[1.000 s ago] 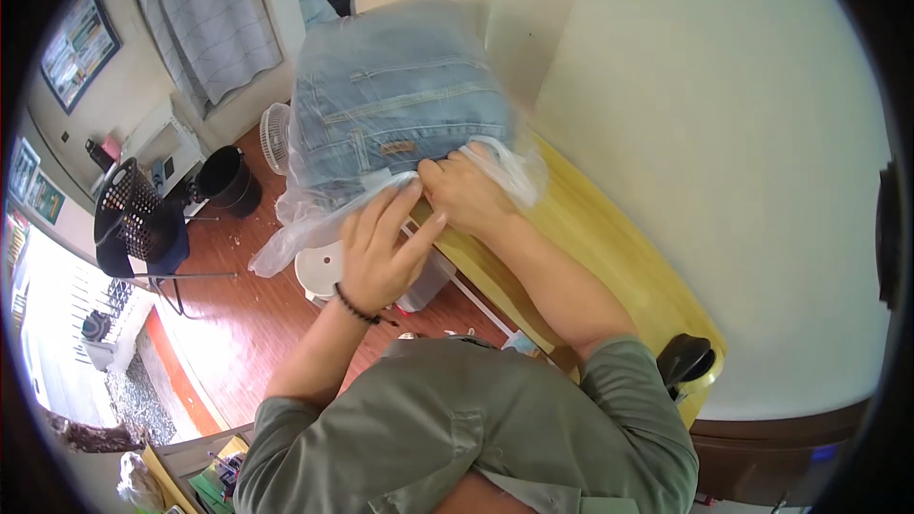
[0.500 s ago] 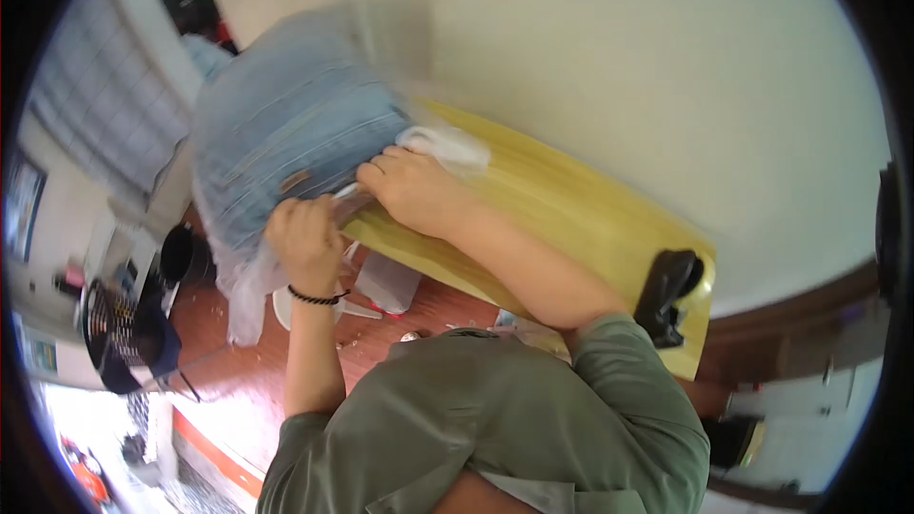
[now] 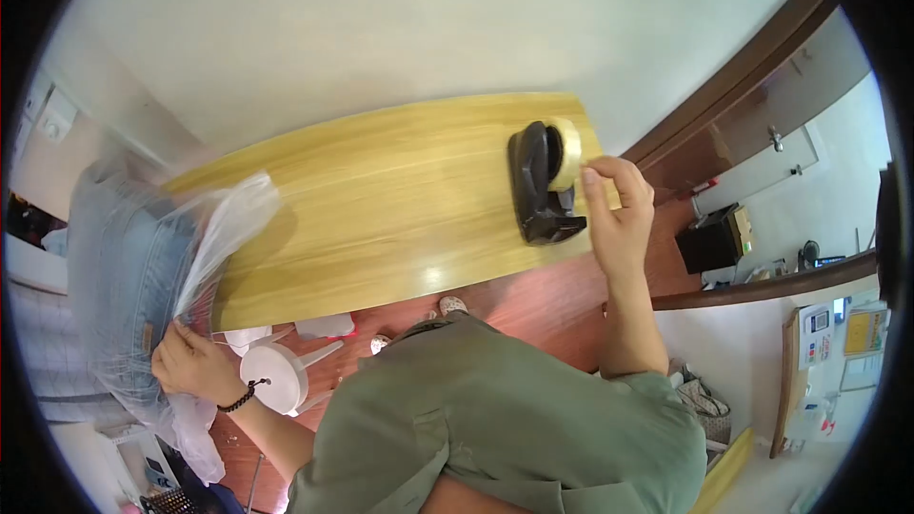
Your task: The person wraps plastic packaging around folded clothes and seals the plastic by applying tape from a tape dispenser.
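Observation:
Folded blue jeans point(image 3: 143, 266) lie inside a clear plastic bag point(image 3: 224, 228) at the left end of the yellow wooden table point(image 3: 381, 200). My left hand point(image 3: 195, 362) is closed on the bag's near edge, beside a brown patch on the jeans. A loose flap of the bag stands up over the tabletop. Toward the table's right end sits a black tape dispenser point(image 3: 529, 186) carrying a roll of tape point(image 3: 570, 154). My right hand point(image 3: 621, 214) has its thumb and forefinger pinched at the roll's right side, seemingly on the tape; its loose end is hard to make out.
Beneath the table's front edge are a white stool point(image 3: 274, 376) and a grey item point(image 3: 326, 326) on the red floor. A wall runs behind the table. On the right are a dark wooden frame point(image 3: 733, 71) and a black box point(image 3: 709, 246).
My view has swung to the right. My right hand has left the bag and moved over to the tape roll, while the left stays on the bag.

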Demonstrator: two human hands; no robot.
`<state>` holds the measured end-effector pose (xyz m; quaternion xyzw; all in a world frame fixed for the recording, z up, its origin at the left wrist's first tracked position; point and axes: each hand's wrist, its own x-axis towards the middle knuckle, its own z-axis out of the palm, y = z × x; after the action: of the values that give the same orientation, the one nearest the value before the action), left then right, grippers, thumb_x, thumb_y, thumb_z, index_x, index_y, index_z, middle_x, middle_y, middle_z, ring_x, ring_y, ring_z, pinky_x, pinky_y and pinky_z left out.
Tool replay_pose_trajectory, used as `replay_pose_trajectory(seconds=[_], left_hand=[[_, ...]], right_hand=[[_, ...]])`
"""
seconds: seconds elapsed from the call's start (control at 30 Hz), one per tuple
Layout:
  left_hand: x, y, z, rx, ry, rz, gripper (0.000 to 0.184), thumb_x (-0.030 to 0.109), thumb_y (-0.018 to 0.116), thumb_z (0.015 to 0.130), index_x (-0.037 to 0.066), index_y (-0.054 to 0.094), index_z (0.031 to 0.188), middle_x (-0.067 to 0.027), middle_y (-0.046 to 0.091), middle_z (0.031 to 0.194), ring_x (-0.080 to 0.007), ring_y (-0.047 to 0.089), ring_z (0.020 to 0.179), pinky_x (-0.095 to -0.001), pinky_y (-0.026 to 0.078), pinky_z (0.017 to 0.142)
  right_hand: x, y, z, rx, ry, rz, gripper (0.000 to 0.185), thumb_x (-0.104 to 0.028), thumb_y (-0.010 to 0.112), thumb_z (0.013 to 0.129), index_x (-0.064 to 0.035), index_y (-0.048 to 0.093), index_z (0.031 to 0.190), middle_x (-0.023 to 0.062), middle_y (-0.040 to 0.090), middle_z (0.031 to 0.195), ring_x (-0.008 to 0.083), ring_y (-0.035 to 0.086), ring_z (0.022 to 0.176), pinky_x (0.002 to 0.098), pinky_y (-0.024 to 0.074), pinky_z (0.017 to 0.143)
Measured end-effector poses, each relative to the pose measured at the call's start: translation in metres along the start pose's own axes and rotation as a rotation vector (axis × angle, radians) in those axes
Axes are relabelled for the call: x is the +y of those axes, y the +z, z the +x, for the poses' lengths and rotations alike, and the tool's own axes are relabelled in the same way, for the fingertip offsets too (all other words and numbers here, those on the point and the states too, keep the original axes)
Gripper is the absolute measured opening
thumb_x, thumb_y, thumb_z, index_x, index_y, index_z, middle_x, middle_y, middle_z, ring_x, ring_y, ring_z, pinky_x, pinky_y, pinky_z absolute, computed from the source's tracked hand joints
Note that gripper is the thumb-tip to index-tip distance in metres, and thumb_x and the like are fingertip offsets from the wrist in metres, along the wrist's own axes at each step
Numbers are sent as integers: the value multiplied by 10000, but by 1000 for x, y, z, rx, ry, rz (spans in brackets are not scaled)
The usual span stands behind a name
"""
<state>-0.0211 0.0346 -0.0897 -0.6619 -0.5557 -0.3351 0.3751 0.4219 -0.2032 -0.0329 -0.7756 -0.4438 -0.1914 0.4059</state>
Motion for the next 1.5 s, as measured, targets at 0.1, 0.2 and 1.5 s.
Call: replay_pose_trajectory(seconds=[0.1, 0.2, 1.5], left_hand=[[-2, 6, -4, -31, -53, 42, 181, 246, 669, 926, 81, 742, 909, -73, 711, 853, -300, 617, 880, -446, 470, 738], [-1, 7, -7, -36, -74, 106, 201, 259, 660, 936, 80, 751, 919, -70, 722, 892, -288, 616, 902, -433, 467, 777], [-10, 2, -5, -66, -36, 1, 74, 295, 693, 882, 244, 717, 929, 107, 646, 847, -166, 590, 970, -440, 396, 805]], right_hand=[[50, -9, -29, -161, 339, 105, 202, -231, 700, 905, -33, 729, 931, 98, 689, 970, 260, 630, 962, 369, 430, 889], [49, -2, -42, -291, 529, 362, 229, -230, 689, 925, -7, 744, 936, 108, 652, 1037, 226, 593, 1045, 347, 432, 940], [31, 5, -130, -6, 705, 227, 294, -270, 732, 868, 14, 698, 802, 57, 684, 713, 151, 610, 644, 296, 466, 640]])
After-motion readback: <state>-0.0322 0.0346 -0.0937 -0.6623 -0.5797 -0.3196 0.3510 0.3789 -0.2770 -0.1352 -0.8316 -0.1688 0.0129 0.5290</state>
